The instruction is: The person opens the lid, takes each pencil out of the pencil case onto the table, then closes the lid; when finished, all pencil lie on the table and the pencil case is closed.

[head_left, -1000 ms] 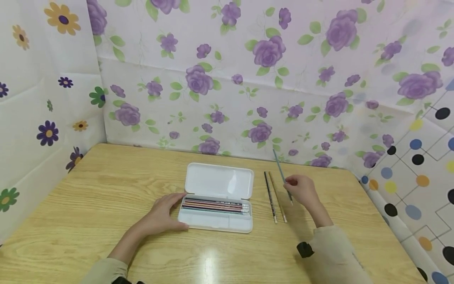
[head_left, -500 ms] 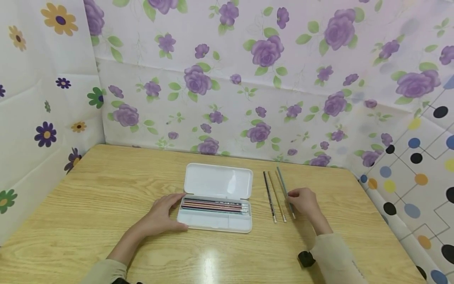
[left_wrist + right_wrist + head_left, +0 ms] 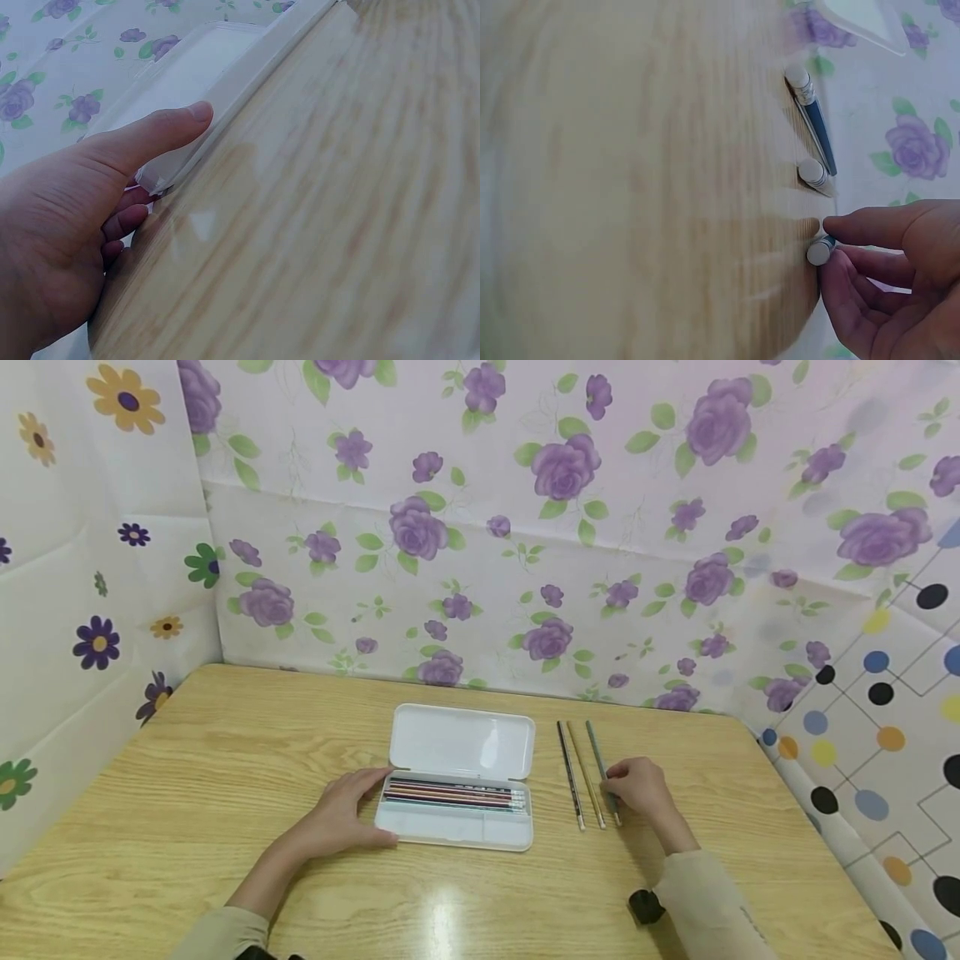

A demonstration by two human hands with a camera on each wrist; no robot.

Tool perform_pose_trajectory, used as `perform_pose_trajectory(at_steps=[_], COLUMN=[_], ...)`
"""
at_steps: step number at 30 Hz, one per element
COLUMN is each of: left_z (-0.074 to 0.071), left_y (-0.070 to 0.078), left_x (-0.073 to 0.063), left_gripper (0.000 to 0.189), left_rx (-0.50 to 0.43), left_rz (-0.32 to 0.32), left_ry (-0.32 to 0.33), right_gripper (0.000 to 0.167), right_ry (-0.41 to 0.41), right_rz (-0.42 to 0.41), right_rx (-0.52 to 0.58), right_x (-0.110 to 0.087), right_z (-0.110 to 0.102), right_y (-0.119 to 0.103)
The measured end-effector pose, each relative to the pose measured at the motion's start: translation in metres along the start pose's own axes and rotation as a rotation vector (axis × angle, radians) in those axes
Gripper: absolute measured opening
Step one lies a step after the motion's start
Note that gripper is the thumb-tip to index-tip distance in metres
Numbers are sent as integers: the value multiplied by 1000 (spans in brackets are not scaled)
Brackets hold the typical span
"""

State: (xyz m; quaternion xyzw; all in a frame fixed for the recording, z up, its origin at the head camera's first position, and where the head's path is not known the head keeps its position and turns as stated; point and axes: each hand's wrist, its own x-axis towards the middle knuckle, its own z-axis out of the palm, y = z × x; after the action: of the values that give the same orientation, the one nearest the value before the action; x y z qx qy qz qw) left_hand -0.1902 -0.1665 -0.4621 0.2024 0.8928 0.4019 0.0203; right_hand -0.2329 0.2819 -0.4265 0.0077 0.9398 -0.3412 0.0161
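A white pencil case (image 3: 431,828) lies with its lid (image 3: 457,739) raised on the table, several pencils (image 3: 450,797) lined up in its rear compartment. My left hand (image 3: 337,818) holds the case's left end, thumb on the front wall (image 3: 217,112) and fingers round the corner. Right of the case, my right hand (image 3: 641,785) pinches a blue-green pencil (image 3: 596,747) low along its length. Its white eraser end (image 3: 820,253) sits right at the tabletop in the right wrist view. Beside it, a gold pencil (image 3: 582,768) and a dark pencil (image 3: 568,768) lie roughly parallel, erasers toward me.
The wooden table (image 3: 300,727) reaches back to a curtain (image 3: 480,568) with purple flowers. Patterned cloth also hangs on the left (image 3: 75,693) and right (image 3: 870,752) sides. A black object (image 3: 646,907) shows at the right sleeve.
My right hand has brought the blue-green pencil down beside the gold one, its raised far end dropping to table level. The left hand stays at the case.
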Motion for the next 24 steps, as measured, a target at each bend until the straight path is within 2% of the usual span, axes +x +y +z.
perform_pose_trajectory(at_steps=[4,13,20,24], left_z=[-1,2,2,0], left_y=[0,0,0,0], left_x=[0,-3,-3,1], left_gripper=[98,98,99,98], left_rx=[0,-12,-13,-16], left_rz=[-4,2,-2,8], left_ry=[2,-5,-14,-8], right_gripper=[21,31,33,31], right_ry=[-17,-106,-77,-60], right_rz=[-14,-59,-116,-182], right_rx=[-29,-178,-160,-187], right_x=[0,-2,-2,-2], right_z=[-1,-16,-17,-11], right_y=[-3,-12,-24,-44])
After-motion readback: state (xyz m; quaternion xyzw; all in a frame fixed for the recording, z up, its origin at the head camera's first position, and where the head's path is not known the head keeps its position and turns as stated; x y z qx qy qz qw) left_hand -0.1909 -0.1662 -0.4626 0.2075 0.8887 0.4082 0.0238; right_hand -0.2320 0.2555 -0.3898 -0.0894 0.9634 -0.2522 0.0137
